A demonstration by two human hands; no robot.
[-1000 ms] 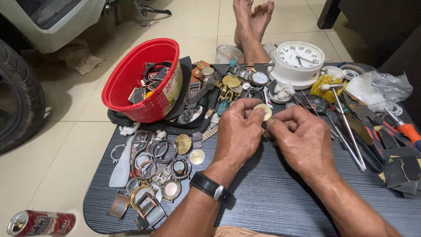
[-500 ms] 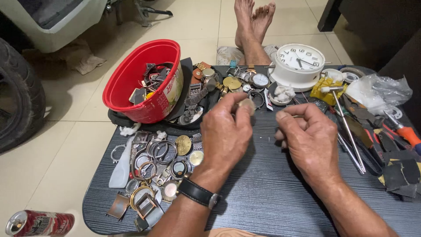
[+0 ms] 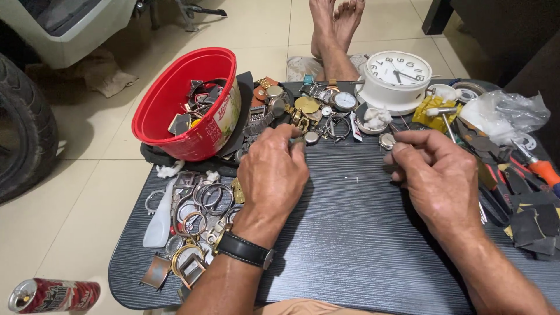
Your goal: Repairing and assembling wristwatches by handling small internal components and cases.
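Watch case [image 3: 312, 137] at your left hand [image 3: 273, 172] fingertips — small, hard, slippery, so pinch its rim. Left fingers are closing on it; right hand [image 3: 440, 175] is pinched together on a thin tool [image 3: 392, 129].

Low dark wood-grain tabletop [image 3: 350, 233] sitting on a pale tiled floor [image 3: 87, 192]. Far left corner: red plastic bowl [image 3: 175, 111] full of straps and scrap, tilted, resting on a black pad. Left edge: heap of metal watch cases and rings [image 3: 195, 210], white plastic bottle [image 3: 158, 221] lying flat beside it. Far edge, centre: loose watch heads and parts [image 3: 318, 108]. Far right: white alarm clock [image 3: 396, 79], then a yellow cloth [image 3: 429, 111] and a clear plastic bag [image 3: 501, 114]. Right edge: pliers and an orange-handled screwdriver [image 3: 545, 169], black leather offcuts [image 3: 536, 224]. On the floor, near left: a red drink can [image 3: 52, 294] on its side.
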